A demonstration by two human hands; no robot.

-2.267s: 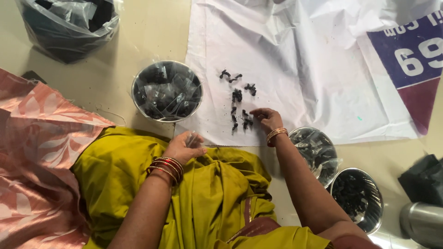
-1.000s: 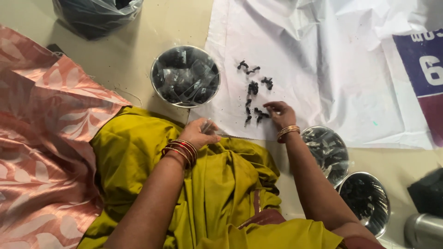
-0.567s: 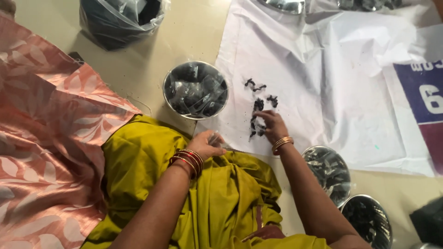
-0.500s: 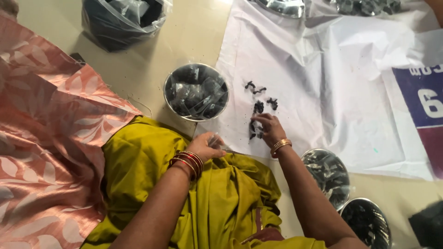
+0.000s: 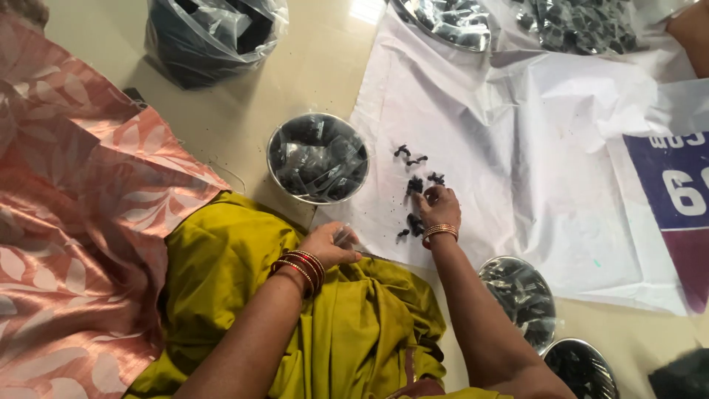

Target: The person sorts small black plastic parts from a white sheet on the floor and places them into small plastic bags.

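Small dark, crinkled, irregular pieces [image 5: 415, 185] lie scattered in a loose cluster on the white woven plastic sheet [image 5: 532, 162] spread over the pale smooth floor. The right hand [image 5: 439, 208] rests among them, fingers curled down onto the pieces directly under it; whether it actually grips any cannot be told, since the fingers cover what lies beneath. A few pieces lie just beyond its fingertips, and a couple more sit beside its wrist, which wears gold bangles [image 5: 440, 232].

The left hand [image 5: 329, 245] sits near the sheet's edge, over the lap of the mustard-yellow draped cloth [image 5: 221, 295]. Its fingers are closed loosely around a small clear crinkly plastic pouch [image 5: 347, 236], pinched at thumb and fingertips. Red and gold bangles [image 5: 299, 266] ring that wrist.

Just beyond the left hand stands a round shiny steel bowl [image 5: 318, 158] filled with small clear packets of dark material. Two similar steel bowls [image 5: 524, 295] lie to the right of the right forearm. A clear plastic bag of dark contents [image 5: 210, 37] sits farther off, and a pink leaf-patterned satin fabric [image 5: 74, 222] covers the left.
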